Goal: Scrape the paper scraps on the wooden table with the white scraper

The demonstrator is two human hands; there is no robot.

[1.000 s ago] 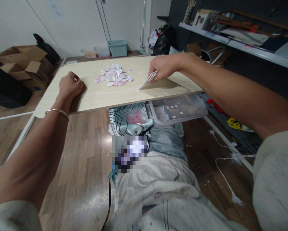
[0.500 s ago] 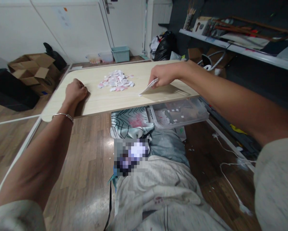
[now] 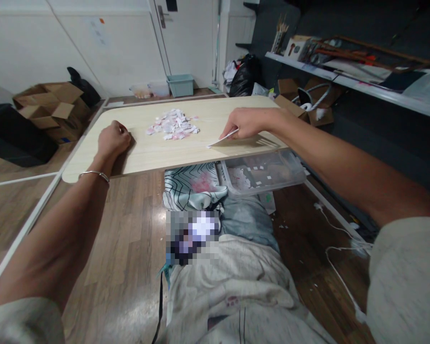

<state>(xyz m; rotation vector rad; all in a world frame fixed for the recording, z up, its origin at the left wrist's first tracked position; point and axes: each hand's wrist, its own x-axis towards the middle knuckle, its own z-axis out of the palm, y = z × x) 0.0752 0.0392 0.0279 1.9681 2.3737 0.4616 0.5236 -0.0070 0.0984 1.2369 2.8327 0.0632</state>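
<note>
On the light wooden tabletop [image 3: 143,155], my left hand [image 3: 114,138] rests curled into a fist; its inner side is hidden, so I cannot tell what is in it. My right hand [image 3: 244,123] pinches a thin white card [image 3: 222,139], held slanted with its lower left edge down near the tabletop. A tiny white scrap lies by that edge. Slotted shadows fall under the hand. Between both hands, farther back, sits a heap of small white and pinkish paper pieces [image 3: 173,125]; neither hand touches it.
Below the table's front edge is a clear plastic bin [image 3: 268,179] with white scraps, beside a patterned cloth [image 3: 189,186]. A blurred-out phone-like object [image 3: 195,234] lies on my lap. Cardboard boxes [image 3: 53,112] stand left; a loaded shelf [image 3: 354,83] runs along the right.
The card in my right hand has tipped and now shows more edge-on. My left fist stays in place on the table. The camera view has shifted slightly.
</note>
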